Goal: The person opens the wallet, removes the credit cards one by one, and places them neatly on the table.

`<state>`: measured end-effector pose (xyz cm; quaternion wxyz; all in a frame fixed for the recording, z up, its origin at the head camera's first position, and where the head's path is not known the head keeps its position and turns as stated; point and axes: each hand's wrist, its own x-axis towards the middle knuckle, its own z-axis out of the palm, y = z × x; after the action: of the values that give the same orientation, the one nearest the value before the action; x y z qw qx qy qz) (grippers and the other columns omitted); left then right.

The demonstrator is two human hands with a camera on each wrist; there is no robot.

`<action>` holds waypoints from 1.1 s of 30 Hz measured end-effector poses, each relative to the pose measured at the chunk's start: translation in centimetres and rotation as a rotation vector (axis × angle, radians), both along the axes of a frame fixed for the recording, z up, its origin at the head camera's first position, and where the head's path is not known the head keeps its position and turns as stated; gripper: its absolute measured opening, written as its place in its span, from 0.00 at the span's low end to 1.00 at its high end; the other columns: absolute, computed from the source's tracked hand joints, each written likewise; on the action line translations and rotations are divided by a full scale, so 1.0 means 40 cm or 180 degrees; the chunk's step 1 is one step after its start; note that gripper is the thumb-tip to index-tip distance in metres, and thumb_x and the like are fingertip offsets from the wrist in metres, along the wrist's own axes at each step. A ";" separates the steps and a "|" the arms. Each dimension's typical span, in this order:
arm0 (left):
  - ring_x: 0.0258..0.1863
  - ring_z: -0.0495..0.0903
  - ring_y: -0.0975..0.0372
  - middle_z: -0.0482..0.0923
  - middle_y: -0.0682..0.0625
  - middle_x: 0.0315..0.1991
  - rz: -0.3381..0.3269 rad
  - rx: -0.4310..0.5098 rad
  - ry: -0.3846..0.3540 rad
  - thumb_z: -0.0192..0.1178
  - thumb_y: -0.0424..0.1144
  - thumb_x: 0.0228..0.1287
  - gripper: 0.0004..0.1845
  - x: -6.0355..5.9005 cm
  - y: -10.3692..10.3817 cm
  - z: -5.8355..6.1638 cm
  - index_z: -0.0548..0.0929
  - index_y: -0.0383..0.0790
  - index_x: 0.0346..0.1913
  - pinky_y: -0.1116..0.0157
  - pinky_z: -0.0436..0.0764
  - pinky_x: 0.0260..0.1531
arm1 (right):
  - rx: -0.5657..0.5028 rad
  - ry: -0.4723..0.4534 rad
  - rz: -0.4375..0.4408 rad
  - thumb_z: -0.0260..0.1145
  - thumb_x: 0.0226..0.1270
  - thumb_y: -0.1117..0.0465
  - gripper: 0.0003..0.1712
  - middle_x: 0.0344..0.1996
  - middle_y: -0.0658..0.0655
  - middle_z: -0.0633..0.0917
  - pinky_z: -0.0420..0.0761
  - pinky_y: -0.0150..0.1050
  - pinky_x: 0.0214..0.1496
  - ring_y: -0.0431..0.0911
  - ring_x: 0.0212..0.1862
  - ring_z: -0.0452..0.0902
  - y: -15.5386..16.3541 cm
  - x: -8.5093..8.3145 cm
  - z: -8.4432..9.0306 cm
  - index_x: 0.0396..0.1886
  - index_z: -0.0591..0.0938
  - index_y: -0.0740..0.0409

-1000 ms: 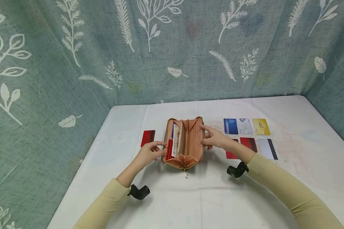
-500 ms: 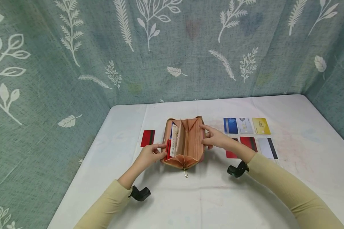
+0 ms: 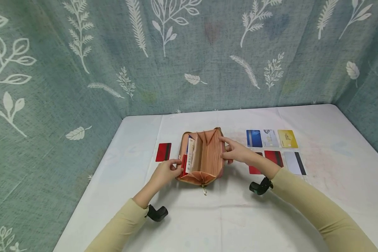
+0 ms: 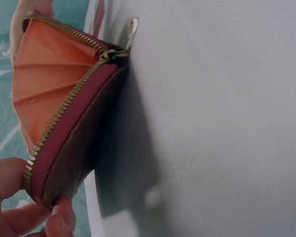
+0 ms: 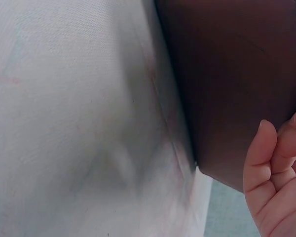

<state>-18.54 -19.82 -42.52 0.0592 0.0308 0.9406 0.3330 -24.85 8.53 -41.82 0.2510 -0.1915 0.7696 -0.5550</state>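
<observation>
A zip-around wallet [image 3: 212, 154] with a peach lining stands unzipped on the white cloth, its mouth facing up. Inside its left part sit a red card [image 3: 184, 163] and a white printed paper slip [image 3: 190, 157], with a bit of blue behind. My left hand [image 3: 165, 173] pinches the left wall; the left wrist view has the thumb by the brass zip [image 4: 64, 106] and fingers against the outer side. On the opposite wall my right hand [image 3: 238, 152] holds the edge, fingertips on the dark outer face [image 5: 232, 84]. A zip pull [image 3: 204, 191] hangs at the near end.
One red card [image 3: 163, 152] lies left of the wallet. To the right are two rows of cards, among them a blue card [image 3: 254, 138], a gold card [image 3: 287, 139] and a white striped card [image 3: 294, 163]. My right forearm partly covers a red card [image 3: 254, 170].
My left hand has closed onto the wallet's left edge and shifted slightly. The red card and paper slip in it lean a little further left. My right hand keeps its place.
</observation>
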 end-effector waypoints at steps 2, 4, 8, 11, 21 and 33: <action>0.17 0.66 0.65 0.73 0.53 0.17 0.0003 0.0076 -0.0125 0.60 0.38 0.56 0.16 -0.005 -0.002 -0.002 0.80 0.37 0.48 0.69 0.65 0.19 | -0.0005 -0.0015 0.0002 0.57 0.59 0.67 0.44 0.25 0.53 0.79 0.77 0.42 0.33 0.42 0.19 0.69 -0.001 0.002 0.001 0.72 0.46 0.59; 0.19 0.69 0.64 0.76 0.51 0.20 0.0015 0.0158 -0.0260 0.60 0.38 0.56 0.16 -0.010 -0.005 -0.005 0.80 0.36 0.48 0.68 0.67 0.21 | -0.0003 -0.0018 0.0006 0.57 0.59 0.67 0.44 0.25 0.53 0.78 0.77 0.45 0.35 0.43 0.19 0.69 -0.003 0.003 0.003 0.72 0.46 0.59; 0.25 0.72 0.63 0.79 0.50 0.24 0.0065 0.0274 -0.0392 0.60 0.38 0.57 0.15 -0.021 -0.012 -0.013 0.80 0.37 0.47 0.68 0.70 0.25 | -0.0002 -0.0033 -0.0005 0.57 0.59 0.67 0.44 0.25 0.53 0.78 0.77 0.46 0.35 0.43 0.20 0.70 -0.007 0.004 0.005 0.72 0.46 0.57; 0.25 0.72 0.64 0.78 0.51 0.25 0.0067 0.0278 -0.0344 0.60 0.38 0.58 0.12 -0.029 -0.013 -0.019 0.81 0.36 0.42 0.68 0.71 0.26 | -0.0025 -0.0034 -0.0005 0.57 0.59 0.67 0.44 0.26 0.53 0.78 0.77 0.46 0.35 0.43 0.19 0.69 -0.010 0.003 0.005 0.72 0.46 0.57; 0.24 0.67 0.63 0.73 0.51 0.23 0.0193 0.0351 -0.0328 0.60 0.39 0.58 0.09 -0.044 0.005 -0.026 0.80 0.35 0.30 0.69 0.67 0.22 | -0.0063 -0.0024 0.0000 0.57 0.59 0.66 0.44 0.28 0.53 0.80 0.77 0.44 0.34 0.42 0.19 0.69 -0.011 -0.001 0.001 0.72 0.46 0.56; 0.21 0.66 0.64 0.70 0.52 0.19 0.0356 0.0605 -0.0442 0.59 0.36 0.58 0.08 -0.053 0.007 -0.021 0.80 0.33 0.28 0.69 0.66 0.20 | -0.0015 -0.0003 -0.0009 0.57 0.60 0.66 0.43 0.27 0.53 0.80 0.77 0.41 0.33 0.42 0.19 0.69 -0.002 0.000 -0.002 0.72 0.46 0.56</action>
<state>-20.65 -19.53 -43.38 0.1024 -0.0393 0.8987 0.4247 -24.87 8.46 -41.89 0.2501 -0.1906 0.7685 -0.5572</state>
